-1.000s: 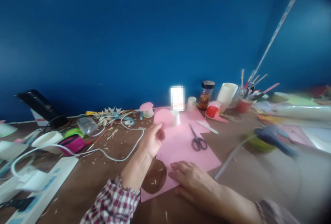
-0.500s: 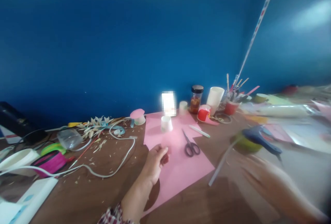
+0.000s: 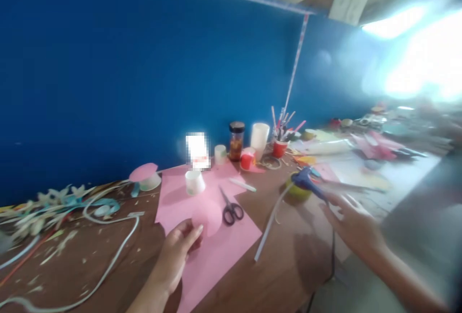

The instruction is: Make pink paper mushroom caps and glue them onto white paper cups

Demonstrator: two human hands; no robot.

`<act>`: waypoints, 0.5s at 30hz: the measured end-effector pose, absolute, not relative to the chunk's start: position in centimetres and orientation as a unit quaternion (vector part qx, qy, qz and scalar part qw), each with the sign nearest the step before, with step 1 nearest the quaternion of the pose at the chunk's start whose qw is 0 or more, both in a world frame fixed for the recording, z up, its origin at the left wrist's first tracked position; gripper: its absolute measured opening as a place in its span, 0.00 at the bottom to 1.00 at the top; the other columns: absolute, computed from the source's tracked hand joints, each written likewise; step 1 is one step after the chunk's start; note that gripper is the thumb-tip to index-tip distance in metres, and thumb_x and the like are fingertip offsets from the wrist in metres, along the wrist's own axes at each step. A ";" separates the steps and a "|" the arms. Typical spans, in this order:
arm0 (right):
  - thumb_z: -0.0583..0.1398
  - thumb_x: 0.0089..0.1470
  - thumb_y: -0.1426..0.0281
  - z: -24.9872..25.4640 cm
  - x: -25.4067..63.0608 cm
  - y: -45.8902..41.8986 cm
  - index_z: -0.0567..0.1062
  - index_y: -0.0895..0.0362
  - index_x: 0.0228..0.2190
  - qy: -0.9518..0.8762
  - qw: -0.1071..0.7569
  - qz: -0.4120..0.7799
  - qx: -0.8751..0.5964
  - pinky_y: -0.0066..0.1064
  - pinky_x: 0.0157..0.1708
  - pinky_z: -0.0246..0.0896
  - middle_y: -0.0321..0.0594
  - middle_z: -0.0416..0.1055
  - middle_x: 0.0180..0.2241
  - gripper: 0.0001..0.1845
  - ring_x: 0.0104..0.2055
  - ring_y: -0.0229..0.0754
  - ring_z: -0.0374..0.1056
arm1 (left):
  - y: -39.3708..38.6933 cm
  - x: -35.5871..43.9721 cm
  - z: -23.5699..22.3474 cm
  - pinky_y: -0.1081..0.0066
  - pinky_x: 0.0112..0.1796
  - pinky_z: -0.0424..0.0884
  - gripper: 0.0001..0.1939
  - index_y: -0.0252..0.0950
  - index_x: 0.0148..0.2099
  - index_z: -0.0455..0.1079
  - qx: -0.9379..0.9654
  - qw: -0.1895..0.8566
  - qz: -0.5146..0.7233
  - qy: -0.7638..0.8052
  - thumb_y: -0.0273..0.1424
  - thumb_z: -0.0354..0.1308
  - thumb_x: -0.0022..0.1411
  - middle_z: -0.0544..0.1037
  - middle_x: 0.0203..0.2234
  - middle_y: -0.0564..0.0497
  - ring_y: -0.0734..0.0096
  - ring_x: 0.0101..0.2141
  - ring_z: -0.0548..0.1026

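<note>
Pinched between the thumb and fingers of my left hand (image 3: 182, 248) is a pink paper disc (image 3: 208, 217), above a large pink paper sheet (image 3: 212, 267). My right hand (image 3: 352, 221), slightly blurred, reaches with fingers apart to the handle end of a blue glue gun (image 3: 306, 180); whether it touches the handle I cannot tell. The glue gun rests on a yellow tape roll (image 3: 296, 194), a clear glue stick (image 3: 271, 226) sticking out of its back. Black-handled scissors (image 3: 233, 213) and a small white paper cup (image 3: 195, 183) are on the pink sheet.
At the back stand a dark-lidded jar (image 3: 236, 142), a tall white cup (image 3: 259, 139) and a red pot (image 3: 280, 149) of brushes. A cup topped with pink paper (image 3: 143, 172) is at left, near a white cable (image 3: 124, 245). Papers and plastic lie at right.
The view has swung to the right. My right hand has come up to the glue gun's handle. My left hand still holds the pink disc, which now shows more clearly.
</note>
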State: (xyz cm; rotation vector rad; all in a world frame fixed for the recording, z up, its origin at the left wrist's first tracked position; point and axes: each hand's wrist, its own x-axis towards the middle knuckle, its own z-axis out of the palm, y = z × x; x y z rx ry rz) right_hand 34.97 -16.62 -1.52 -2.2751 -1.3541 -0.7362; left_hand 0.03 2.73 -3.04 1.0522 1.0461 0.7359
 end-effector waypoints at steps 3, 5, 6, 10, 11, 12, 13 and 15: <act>0.54 0.55 0.58 -1.5 35.9 -16.3 0.69 0.54 0.43 -0.455 0.160 -0.269 -0.834 0.34 0.32 0.62 0.45 0.70 0.42 0.17 0.37 0.48 0.69 | 2.6 0.1 -2.9 0.78 0.26 0.60 0.18 0.36 0.28 0.64 0.478 0.676 0.305 0.471 0.42 0.66 0.43 0.67 0.20 0.58 0.78 0.23 0.65; 0.54 0.55 0.59 -1.6 36.3 -15.7 0.68 0.55 0.44 -0.456 0.128 -0.257 -0.843 0.35 0.33 0.61 0.47 0.68 0.44 0.18 0.40 0.50 0.67 | 2.4 0.2 -2.8 0.78 0.26 0.60 0.18 0.36 0.28 0.63 0.479 0.669 0.310 0.478 0.42 0.65 0.43 0.66 0.20 0.58 0.78 0.24 0.65; 0.54 0.55 0.59 -1.6 36.5 -15.3 0.67 0.55 0.44 -0.456 0.117 -0.251 -0.846 0.36 0.34 0.61 0.48 0.68 0.44 0.18 0.41 0.50 0.67 | 2.4 0.1 -2.8 0.78 0.27 0.60 0.18 0.36 0.28 0.63 0.479 0.665 0.313 0.479 0.42 0.65 0.44 0.66 0.20 0.58 0.78 0.24 0.65; 0.54 0.53 0.57 -2.0 37.3 -13.6 0.69 0.56 0.40 -0.445 0.105 -0.237 -0.857 0.36 0.30 0.57 0.48 0.68 0.40 0.17 0.40 0.53 0.66 | 2.4 -0.1 -2.8 0.77 0.29 0.62 0.19 0.36 0.30 0.64 0.475 0.675 0.300 0.478 0.43 0.66 0.43 0.67 0.21 0.58 0.77 0.25 0.66; 0.54 0.53 0.56 -2.1 37.6 -13.3 0.69 0.56 0.39 -0.442 0.106 -0.230 -0.861 0.35 0.28 0.56 0.47 0.69 0.38 0.18 0.38 0.53 0.66 | 2.5 -0.1 -2.8 0.76 0.30 0.63 0.19 0.36 0.31 0.65 0.473 0.679 0.296 0.478 0.43 0.66 0.43 0.68 0.22 0.58 0.77 0.25 0.66; 0.54 0.53 0.55 -2.3 37.9 -13.1 0.68 0.56 0.38 -0.438 0.108 -0.222 -0.864 0.34 0.27 0.55 0.47 0.69 0.36 0.18 0.36 0.52 0.66 | 2.5 -0.2 -2.8 0.76 0.30 0.63 0.19 0.36 0.31 0.65 0.470 0.681 0.292 0.480 0.43 0.66 0.43 0.68 0.22 0.58 0.76 0.26 0.66; 0.54 0.53 0.55 -2.4 38.1 -12.9 0.68 0.56 0.38 -0.436 0.111 -0.212 -0.868 0.33 0.25 0.54 0.46 0.70 0.34 0.19 0.33 0.51 0.67 | 2.6 -0.2 -2.8 0.76 0.30 0.63 0.20 0.36 0.31 0.65 0.468 0.682 0.290 0.481 0.43 0.66 0.42 0.68 0.22 0.58 0.76 0.26 0.67; 0.54 0.52 0.54 -2.7 38.6 -12.7 0.68 0.57 0.39 -0.431 0.124 -0.190 -0.873 0.31 0.22 0.51 0.45 0.70 0.30 0.20 0.28 0.48 0.67 | 2.6 -0.2 -2.8 0.76 0.31 0.63 0.19 0.36 0.30 0.65 0.469 0.682 0.289 0.481 0.43 0.66 0.43 0.68 0.22 0.58 0.76 0.26 0.67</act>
